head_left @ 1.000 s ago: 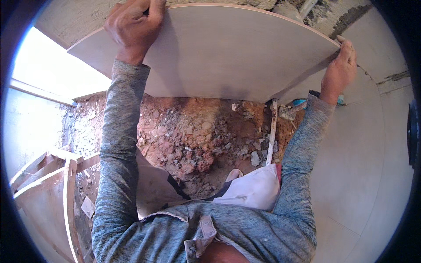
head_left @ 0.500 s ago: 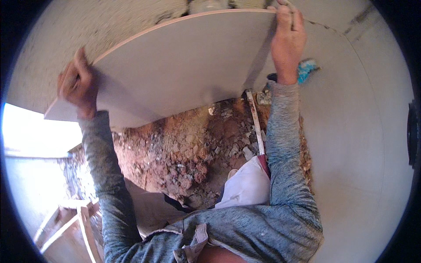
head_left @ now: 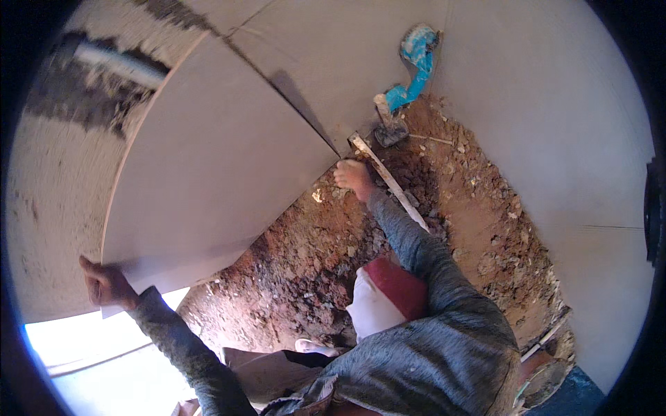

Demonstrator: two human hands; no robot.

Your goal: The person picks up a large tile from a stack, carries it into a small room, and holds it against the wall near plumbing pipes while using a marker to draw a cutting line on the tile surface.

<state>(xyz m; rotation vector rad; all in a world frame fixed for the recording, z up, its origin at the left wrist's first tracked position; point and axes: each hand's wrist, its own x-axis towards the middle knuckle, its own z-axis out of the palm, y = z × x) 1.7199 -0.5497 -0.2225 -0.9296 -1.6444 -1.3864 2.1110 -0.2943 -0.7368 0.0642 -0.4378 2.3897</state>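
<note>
A large grey tile panel (head_left: 208, 152) stands against the rough wall. My left hand (head_left: 107, 281) grips its outer edge at the lower left. My right hand (head_left: 352, 177) is closed at the panel's lower inner corner, fingertips at the edge, beside a pale strip (head_left: 392, 184) lying on the soil. Just beyond that hand lie a dark-headed mallet (head_left: 392, 128) and a crumpled turquoise item (head_left: 416, 59) crusted with mortar.
Grey tiled wall (head_left: 555, 118) borders the uneven red soil and rubble (head_left: 485, 201). A pipe (head_left: 118, 64) sits in the rough wall (head_left: 48, 180) behind the panel. A bucket (head_left: 538, 381) is at the lower right, and bright light comes in at the lower left.
My view has turned, showing more of the corner. My right hand has moved down from the panel's upper corner to its lower one; my left hand still holds the opposite edge.
</note>
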